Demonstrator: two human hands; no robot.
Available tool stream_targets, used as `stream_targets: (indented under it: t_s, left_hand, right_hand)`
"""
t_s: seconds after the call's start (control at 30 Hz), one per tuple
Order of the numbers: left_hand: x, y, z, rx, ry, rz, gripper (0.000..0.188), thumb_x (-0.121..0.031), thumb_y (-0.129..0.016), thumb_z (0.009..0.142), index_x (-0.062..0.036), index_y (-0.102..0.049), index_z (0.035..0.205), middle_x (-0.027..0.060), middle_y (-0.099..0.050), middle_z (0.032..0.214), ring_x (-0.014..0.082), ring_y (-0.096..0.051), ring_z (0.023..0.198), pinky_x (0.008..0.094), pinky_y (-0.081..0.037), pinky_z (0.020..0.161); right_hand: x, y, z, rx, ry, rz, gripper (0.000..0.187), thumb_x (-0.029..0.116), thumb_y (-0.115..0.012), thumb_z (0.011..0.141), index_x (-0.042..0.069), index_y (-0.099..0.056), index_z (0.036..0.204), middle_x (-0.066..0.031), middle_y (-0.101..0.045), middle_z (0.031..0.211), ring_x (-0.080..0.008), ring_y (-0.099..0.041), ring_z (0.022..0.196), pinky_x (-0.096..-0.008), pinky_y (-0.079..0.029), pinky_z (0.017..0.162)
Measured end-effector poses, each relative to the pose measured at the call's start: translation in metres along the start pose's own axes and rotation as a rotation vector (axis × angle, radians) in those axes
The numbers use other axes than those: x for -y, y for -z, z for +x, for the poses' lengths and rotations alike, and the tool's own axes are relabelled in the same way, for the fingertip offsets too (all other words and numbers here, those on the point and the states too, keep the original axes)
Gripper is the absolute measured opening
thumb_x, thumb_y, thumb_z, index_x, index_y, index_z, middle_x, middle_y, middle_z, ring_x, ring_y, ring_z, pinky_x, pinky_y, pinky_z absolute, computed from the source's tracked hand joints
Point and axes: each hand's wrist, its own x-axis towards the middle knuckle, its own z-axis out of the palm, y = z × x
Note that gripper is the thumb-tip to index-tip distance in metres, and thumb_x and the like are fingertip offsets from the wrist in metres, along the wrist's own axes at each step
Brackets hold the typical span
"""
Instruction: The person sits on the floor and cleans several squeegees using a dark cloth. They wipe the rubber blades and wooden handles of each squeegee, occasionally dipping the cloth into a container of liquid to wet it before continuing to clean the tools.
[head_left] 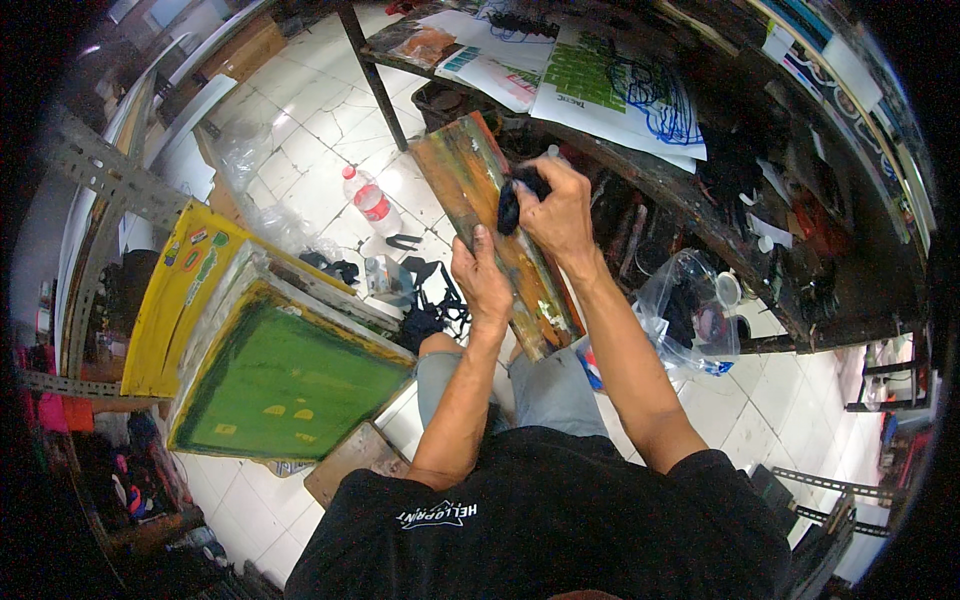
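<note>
A long wooden board (455, 160), stained orange, brown and green with a reddish strip along its right edge, is held tilted above my lap. My left hand (483, 278) grips its left edge, thumb lying on the upper face and the other fingers hidden beneath. A bunched black cloth (512, 205) is pinched in my right hand (562, 212), against the right side of the board, around its middle. Pale and dark smears show on the wood.
On my left lean a green screen frame (290, 375) and a yellow one (170, 300). A red-labelled plastic bottle (370, 202) stands on the tiled floor beyond. Painted paper sheets (610, 100) lie on the dark shelf (740, 235) at right, with a clear plastic bag (700, 315) below.
</note>
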Motion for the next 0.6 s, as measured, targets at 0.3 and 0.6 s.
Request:
stream_targets:
  t_s: [0.3, 0.6]
  left_hand:
    - [-0.004, -0.004, -0.009, -0.005, -0.033, 0.026, 0.036, -0.032, -0.050, 0.098, 0.0028, -0.052, 0.093, 0.0064, -0.053, 0.076, 0.0148, -0.046, 0.072, 0.0316, -0.040, 0.067]
    - [0.009, 0.005, -0.012, -0.025, 0.066, 0.067, 0.033, -0.032, -0.048, 0.099, 0.0008, -0.055, 0.096, 0.0052, -0.058, 0.085, 0.0137, -0.049, 0.078, 0.0296, -0.041, 0.073]
  right_hand:
    - [-0.001, -0.014, 0.066, -0.014, 0.184, 0.018, 0.022, 0.001, -0.061, 0.064, 0.000, -0.069, 0.084, -0.0204, -0.064, 0.080, -0.0373, -0.063, 0.076, -0.0404, -0.050, 0.069]
    - [-0.015, -0.018, 0.021, 0.197, 0.284, -0.118, 0.030, -0.012, -0.057, 0.061, -0.003, -0.062, 0.089, -0.0174, -0.055, 0.086, -0.0379, -0.058, 0.081, -0.0420, -0.047, 0.069]
